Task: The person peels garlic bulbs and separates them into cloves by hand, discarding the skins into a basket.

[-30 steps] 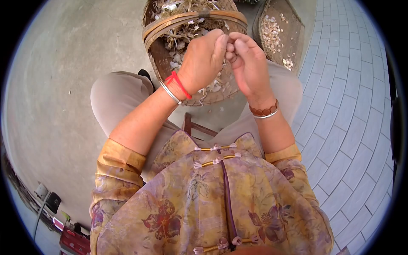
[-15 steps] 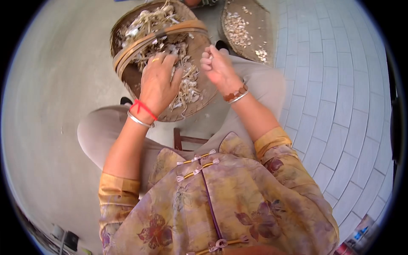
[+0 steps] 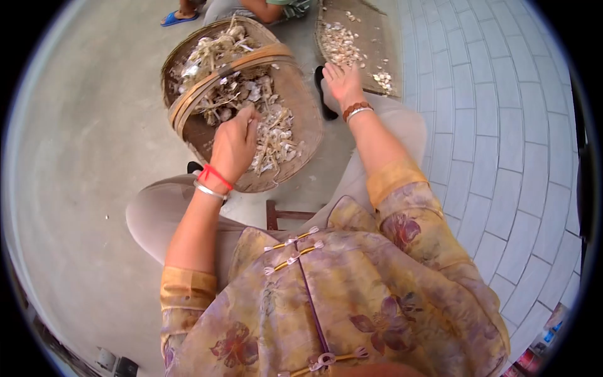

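My left hand [image 3: 233, 143], with a red string and a silver bangle at the wrist, is over the near left part of a handled wicker basket [image 3: 306, 113]. Its fingers are curled together; what they hold, if anything, is hidden. Garlic bulbs, dry stalks and papery skins [image 3: 276, 135] lie in the basket. My right hand [image 3: 343, 83], with a brown bracelet, is spread open at the near edge of a flat woven tray [image 3: 380, 53]. Pale garlic cloves [image 3: 339, 43] lie on that tray just beyond the fingers.
Another person's arm [image 3: 262, 9] and a foot in a blue sandal [image 3: 179, 17] are beyond the basket. A dark shoe [image 3: 325, 94] stands between basket and tray. A wooden stool bar [image 3: 292, 214] shows between my knees. Grey tiles [image 3: 490, 138] cover the floor at right.
My hands have parted. The left has gone down and left over the basket, its fingers closing from a spread. The right has reached the tray and opened from a fist.
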Motion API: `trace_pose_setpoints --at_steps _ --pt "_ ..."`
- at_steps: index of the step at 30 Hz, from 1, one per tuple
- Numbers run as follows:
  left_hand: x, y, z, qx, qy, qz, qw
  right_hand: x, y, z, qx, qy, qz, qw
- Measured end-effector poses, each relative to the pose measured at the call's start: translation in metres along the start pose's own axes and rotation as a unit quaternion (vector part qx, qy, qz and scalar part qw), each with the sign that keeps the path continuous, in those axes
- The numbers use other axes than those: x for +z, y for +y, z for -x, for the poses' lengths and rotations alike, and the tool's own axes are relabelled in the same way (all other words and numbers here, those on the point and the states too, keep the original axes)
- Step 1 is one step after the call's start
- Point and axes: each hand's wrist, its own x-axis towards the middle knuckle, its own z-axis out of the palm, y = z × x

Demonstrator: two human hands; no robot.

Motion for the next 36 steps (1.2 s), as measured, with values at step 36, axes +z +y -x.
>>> trace_pose_setpoints --at_steps 36 --pt "0.074 -0.070 0.031 -0.014 0.205 0.534 0.820 0.083 0.049 0.266 -0.036 -0.423 0.195 0.884"
